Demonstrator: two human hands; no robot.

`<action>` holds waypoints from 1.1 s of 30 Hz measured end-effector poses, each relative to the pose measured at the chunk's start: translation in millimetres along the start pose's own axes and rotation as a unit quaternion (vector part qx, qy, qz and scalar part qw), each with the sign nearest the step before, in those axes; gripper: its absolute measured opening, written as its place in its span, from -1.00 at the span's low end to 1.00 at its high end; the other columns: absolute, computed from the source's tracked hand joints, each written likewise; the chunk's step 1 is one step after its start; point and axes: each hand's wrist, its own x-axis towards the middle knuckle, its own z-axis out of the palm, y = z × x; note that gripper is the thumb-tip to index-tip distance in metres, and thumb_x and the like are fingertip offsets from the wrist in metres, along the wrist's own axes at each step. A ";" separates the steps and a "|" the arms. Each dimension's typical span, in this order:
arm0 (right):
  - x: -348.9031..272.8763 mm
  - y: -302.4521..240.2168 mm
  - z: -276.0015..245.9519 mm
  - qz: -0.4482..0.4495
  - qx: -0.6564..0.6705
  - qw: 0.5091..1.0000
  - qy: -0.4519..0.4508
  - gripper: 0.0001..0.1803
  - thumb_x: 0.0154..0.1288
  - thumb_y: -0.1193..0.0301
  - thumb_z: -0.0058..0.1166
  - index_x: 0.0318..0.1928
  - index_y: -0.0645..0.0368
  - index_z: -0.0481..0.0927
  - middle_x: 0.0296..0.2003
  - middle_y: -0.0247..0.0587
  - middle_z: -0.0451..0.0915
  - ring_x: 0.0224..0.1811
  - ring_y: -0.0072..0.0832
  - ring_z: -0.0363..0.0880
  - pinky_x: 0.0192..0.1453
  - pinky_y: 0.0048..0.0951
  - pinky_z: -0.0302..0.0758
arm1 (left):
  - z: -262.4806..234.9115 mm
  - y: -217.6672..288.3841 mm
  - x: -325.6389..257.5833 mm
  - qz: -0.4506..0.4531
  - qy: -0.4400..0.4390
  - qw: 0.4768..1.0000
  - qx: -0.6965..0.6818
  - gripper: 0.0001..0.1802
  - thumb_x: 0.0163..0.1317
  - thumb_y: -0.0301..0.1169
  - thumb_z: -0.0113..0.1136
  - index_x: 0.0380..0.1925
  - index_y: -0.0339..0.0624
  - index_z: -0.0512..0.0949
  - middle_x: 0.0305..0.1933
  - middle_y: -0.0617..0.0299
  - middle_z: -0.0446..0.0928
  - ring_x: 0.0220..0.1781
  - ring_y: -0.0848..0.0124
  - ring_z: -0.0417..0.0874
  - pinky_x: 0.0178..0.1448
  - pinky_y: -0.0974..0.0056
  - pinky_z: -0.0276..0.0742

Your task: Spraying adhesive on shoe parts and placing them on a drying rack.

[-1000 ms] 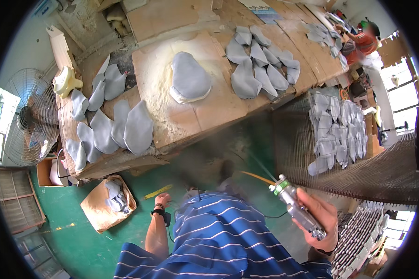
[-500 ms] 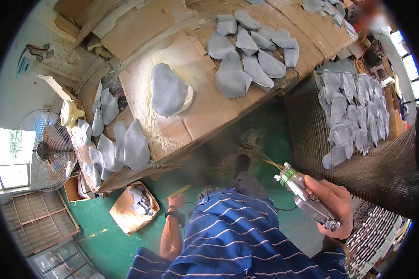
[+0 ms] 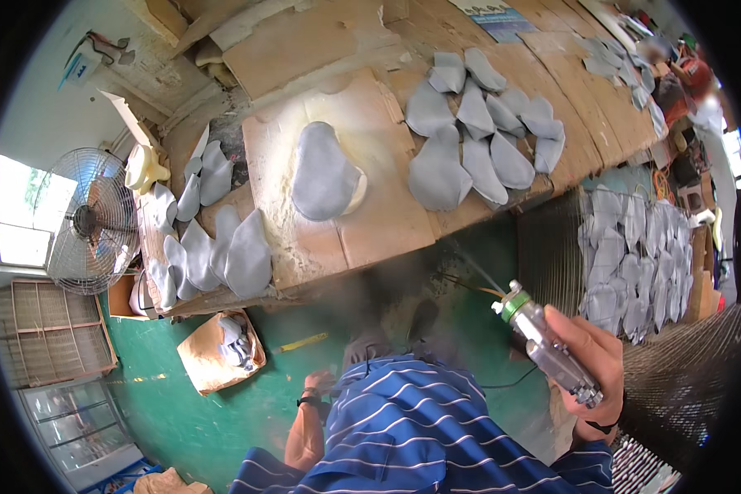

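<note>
My right hand (image 3: pixel 597 354) is wrapped round a silver spray gun (image 3: pixel 543 342) with a green ring behind its nozzle. The gun is held at the right, off the front edge of the workbench, its nozzle toward the bench. A faint pale streak runs from the nozzle. My left hand (image 3: pixel 319 381) hangs low beside my hip, empty, its fingers small in view but seemingly loose and apart. On a cardboard sheet (image 3: pixel 379 193) lies a large grey, rounded fabric-like piece (image 3: pixel 325 169), with a cream edge showing from under its right side.
Several similar grey pieces (image 3: pixel 440 181) lie right of the cardboard, more (image 3: pixel 247 255) at the left end. A wire rack (image 3: pixel 584 263) at right holds many. A fan (image 3: pixel 86 218) stands left; an open paper sack (image 3: pixel 202 358) sits on the green floor. Another person (image 3: pixel 692 78) is far right.
The view has shifted, so the bench and its pieces appear lower and further right. My right hand still grips the spray gun; my left hand hangs slightly lower in the picture.
</note>
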 end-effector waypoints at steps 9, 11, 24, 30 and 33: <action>52.8 -34.9 14.2 -0.067 0.002 0.985 -0.161 -0.22 0.03 0.40 0.22 0.33 0.37 0.40 -0.28 0.02 0.59 -0.34 -0.15 0.64 -0.23 -0.29 0.58 | -38.1 -23.8 69.6 -0.031 0.129 0.953 -0.270 -0.60 0.10 -0.21 0.38 -0.01 0.06 0.67 -0.10 0.28 0.71 -0.09 0.40 0.70 -0.04 0.27 0.63; 63.1 -41.5 19.1 -0.068 -0.001 0.976 -0.208 -0.19 0.02 0.37 0.27 0.34 0.37 0.39 -0.27 0.03 0.59 -0.33 -0.15 0.64 -0.25 -0.31 0.57 | -55.2 -24.1 83.2 -0.069 0.183 0.826 -0.528 -0.61 0.16 -0.22 0.35 0.00 -0.05 0.67 -0.18 0.26 0.71 -0.19 0.44 0.70 -0.13 0.30 0.63; 70.0 -65.2 29.8 0.050 -0.063 0.988 -0.128 -0.35 -0.01 0.64 0.30 0.21 0.33 0.53 -0.27 0.02 0.65 -0.32 -0.21 0.67 -0.23 -0.42 0.51 | -72.3 -9.5 82.3 -0.168 0.125 0.787 -0.580 -0.70 0.25 -0.39 0.28 -0.03 -0.20 0.66 -0.15 0.19 0.68 -0.14 0.30 0.73 -0.10 0.23 0.67; 64.0 -66.2 31.9 0.034 -0.057 0.995 -0.071 -0.38 0.00 0.58 0.29 0.18 0.34 0.56 -0.32 -0.02 0.64 -0.36 -0.25 0.62 -0.26 -0.41 0.48 | -15.1 -38.0 69.4 0.119 0.179 0.959 -0.184 -0.87 -0.03 -0.32 0.34 -0.43 -0.01 0.66 -0.37 0.25 0.57 -0.22 0.23 0.66 -0.17 0.24 0.60; 61.0 -66.9 34.5 0.072 -0.060 0.996 -0.008 -0.43 0.04 0.55 0.28 0.14 0.36 0.58 -0.30 0.00 0.63 -0.32 -0.27 0.61 -0.21 -0.42 0.47 | -29.0 -36.9 65.8 0.001 0.155 0.935 -0.318 -0.84 0.00 -0.35 0.34 -0.35 0.00 0.68 -0.36 0.26 0.60 -0.21 0.24 0.68 -0.14 0.25 0.62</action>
